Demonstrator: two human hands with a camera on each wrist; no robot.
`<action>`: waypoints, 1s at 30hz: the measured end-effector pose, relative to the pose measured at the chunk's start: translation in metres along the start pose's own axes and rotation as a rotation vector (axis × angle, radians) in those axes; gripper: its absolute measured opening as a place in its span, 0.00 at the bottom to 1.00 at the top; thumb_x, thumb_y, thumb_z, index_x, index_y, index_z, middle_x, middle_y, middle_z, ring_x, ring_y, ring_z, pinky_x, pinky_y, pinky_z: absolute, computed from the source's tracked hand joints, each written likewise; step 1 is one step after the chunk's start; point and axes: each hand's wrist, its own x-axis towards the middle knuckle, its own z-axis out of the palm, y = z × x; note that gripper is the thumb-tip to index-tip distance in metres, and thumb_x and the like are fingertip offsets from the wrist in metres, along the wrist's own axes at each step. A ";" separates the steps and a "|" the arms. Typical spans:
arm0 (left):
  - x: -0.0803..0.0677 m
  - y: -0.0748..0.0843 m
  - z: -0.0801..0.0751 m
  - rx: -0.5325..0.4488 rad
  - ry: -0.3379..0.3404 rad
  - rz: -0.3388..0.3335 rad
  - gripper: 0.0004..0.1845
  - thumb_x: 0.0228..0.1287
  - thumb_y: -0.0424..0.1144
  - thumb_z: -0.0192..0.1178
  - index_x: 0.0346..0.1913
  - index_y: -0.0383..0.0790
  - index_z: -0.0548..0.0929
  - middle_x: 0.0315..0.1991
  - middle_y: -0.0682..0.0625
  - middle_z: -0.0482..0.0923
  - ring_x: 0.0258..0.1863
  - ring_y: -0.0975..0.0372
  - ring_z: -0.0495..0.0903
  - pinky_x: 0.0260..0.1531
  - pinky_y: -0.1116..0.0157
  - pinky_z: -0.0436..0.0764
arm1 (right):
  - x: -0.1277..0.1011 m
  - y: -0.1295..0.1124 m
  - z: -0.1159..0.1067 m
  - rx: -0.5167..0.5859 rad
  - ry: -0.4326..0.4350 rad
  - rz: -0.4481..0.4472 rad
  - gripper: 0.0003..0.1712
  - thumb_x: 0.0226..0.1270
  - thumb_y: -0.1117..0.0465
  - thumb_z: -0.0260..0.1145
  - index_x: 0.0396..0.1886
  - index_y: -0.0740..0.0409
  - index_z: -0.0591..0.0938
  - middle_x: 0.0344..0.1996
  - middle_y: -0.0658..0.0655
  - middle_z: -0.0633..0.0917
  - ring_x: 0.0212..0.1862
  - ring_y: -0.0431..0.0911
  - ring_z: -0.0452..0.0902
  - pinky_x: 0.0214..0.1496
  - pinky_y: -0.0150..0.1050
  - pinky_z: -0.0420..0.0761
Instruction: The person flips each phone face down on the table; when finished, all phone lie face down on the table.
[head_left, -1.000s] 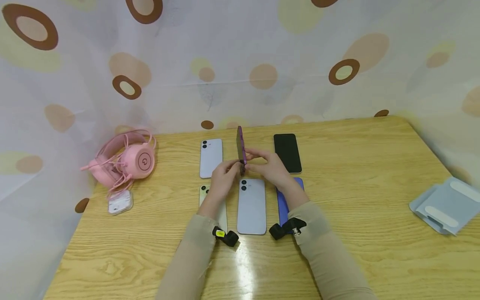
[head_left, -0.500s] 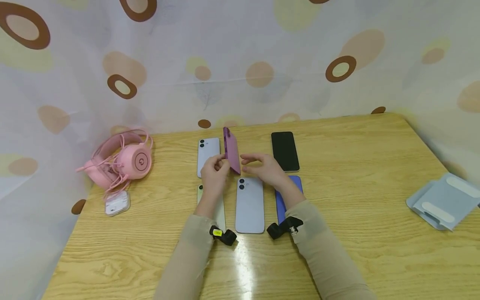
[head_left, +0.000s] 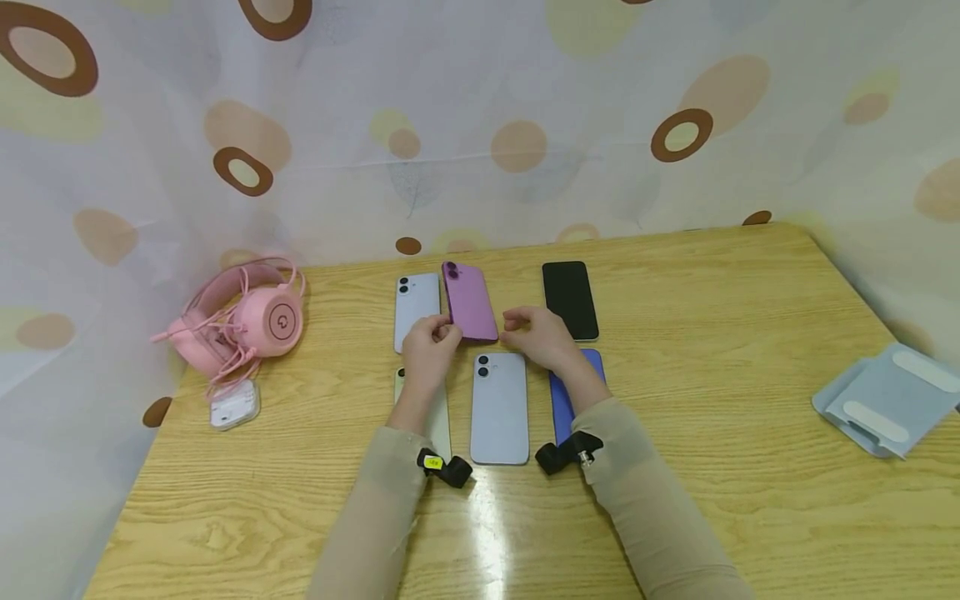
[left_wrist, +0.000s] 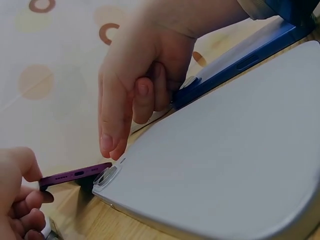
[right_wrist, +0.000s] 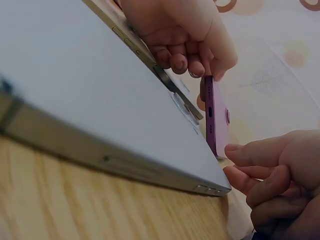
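Observation:
A purple phone (head_left: 470, 300), camera side up, slopes with its near edge raised off the table. My left hand (head_left: 431, 343) pinches its near left corner between thumb and forefinger, as the left wrist view also shows on the purple phone (left_wrist: 75, 175). Close by the near right corner is my right hand (head_left: 542, 337), fingers loosely bent and holding nothing; in the right wrist view its fingertips (right_wrist: 233, 148) are right at that corner. Just in front of both hands lies a pale blue phone (head_left: 500, 412), back up.
Beside the purple phone lie a lilac phone (head_left: 417, 304) and a phone with a black screen (head_left: 572, 300). A yellow-green phone (head_left: 440, 425) and a blue phone (head_left: 592, 367) are under the forearms. Pink headset (head_left: 255, 321) and small clear case (head_left: 234, 407) sit left; a grey-blue stand (head_left: 892, 400), right.
The purple phone has turned from standing on edge to lying nearly flat, back up, its top going away from me. My right hand has let go of it; my left keeps hold.

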 end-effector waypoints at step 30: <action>0.002 -0.008 0.004 0.374 -0.225 0.171 0.17 0.68 0.38 0.56 0.56 0.37 0.81 0.30 0.49 0.73 0.29 0.59 0.70 0.29 0.64 0.69 | -0.001 0.001 -0.005 -0.075 0.030 0.021 0.23 0.61 0.61 0.68 0.54 0.66 0.78 0.40 0.59 0.82 0.45 0.51 0.74 0.48 0.45 0.72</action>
